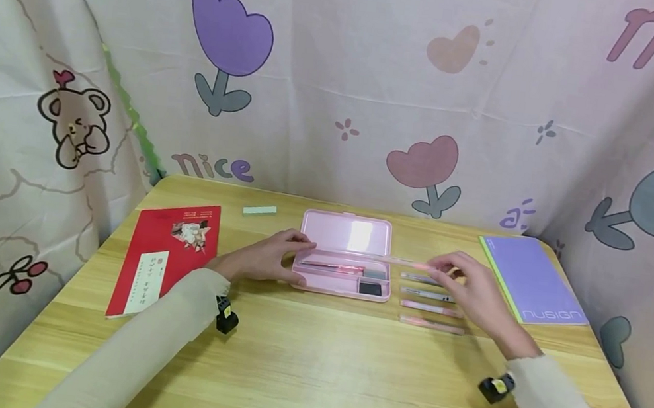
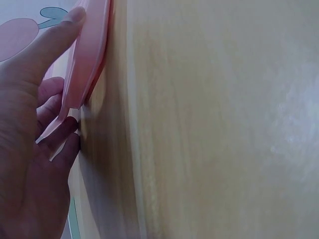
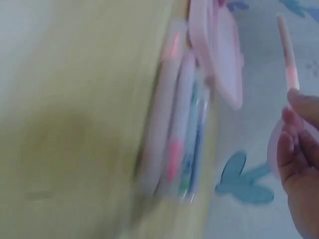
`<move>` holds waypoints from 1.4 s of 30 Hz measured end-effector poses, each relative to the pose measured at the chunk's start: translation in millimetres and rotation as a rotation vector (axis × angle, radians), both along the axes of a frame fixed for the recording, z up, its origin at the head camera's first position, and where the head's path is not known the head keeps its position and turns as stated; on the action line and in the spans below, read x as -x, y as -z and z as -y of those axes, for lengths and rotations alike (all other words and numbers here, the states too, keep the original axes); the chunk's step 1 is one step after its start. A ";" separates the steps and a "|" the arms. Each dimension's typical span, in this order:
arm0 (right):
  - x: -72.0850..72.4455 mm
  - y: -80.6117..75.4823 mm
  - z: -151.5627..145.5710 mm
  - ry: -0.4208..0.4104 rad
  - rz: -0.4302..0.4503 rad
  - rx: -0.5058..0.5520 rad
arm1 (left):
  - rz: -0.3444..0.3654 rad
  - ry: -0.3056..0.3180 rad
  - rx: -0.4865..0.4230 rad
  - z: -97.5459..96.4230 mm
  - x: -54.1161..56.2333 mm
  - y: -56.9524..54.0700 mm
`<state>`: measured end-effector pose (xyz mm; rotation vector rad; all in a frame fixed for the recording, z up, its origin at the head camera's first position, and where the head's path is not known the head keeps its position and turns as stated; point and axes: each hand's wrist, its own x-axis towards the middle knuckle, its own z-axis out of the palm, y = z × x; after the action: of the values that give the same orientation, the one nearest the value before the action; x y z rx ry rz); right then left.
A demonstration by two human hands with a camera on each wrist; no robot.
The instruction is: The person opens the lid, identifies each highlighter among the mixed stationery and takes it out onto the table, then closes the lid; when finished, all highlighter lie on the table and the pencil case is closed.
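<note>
A pink pencil case [image 1: 347, 231] lies with its lid folded back. My left hand [image 1: 264, 257] grips its left end, thumb on the front edge, fingers round the far side; the left wrist view shows the thumb on the case wall [image 2: 92, 45]. A pen with red parts [image 1: 335, 268] lies in its long compartment, a black block [image 1: 370, 289] in a small one. My right hand [image 1: 468, 286] pinches a pale pen with a pink band [image 3: 288, 50] by one end, above the table; its other end reaches toward the case. Several pens [image 1: 432, 309] lie side by side beneath that hand.
At the left lies a red book [image 1: 176, 241], partly behind the left forearm. A pale green stick-like block [image 1: 259, 210] lies behind the left hand. At the right is a purple notebook [image 1: 534, 279]. A patterned curtain [image 1: 339, 85] hangs behind the wooden table [image 1: 309, 375].
</note>
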<state>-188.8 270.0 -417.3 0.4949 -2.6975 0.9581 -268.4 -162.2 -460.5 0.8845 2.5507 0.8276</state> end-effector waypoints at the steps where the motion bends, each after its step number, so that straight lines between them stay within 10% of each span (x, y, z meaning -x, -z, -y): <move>1: -6.0 0.2 -8.0 -0.005 -0.009 -0.004 | 0.001 0.001 0.001 0.1 -0.1 -0.6; 18: -81.9 47.5 -69.1 -0.054 0.052 -0.036 | 0.023 0.000 -0.006 0.3 0.0 -1.5; 42: -83.9 54.7 -68.0 -0.018 0.165 -0.066 | 0.031 -0.003 -0.005 0.6 1.4 1.8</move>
<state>-105.0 337.9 -472.0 0.4730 -2.8852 0.9559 -269.8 -162.8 -462.3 0.8634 2.5247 0.8426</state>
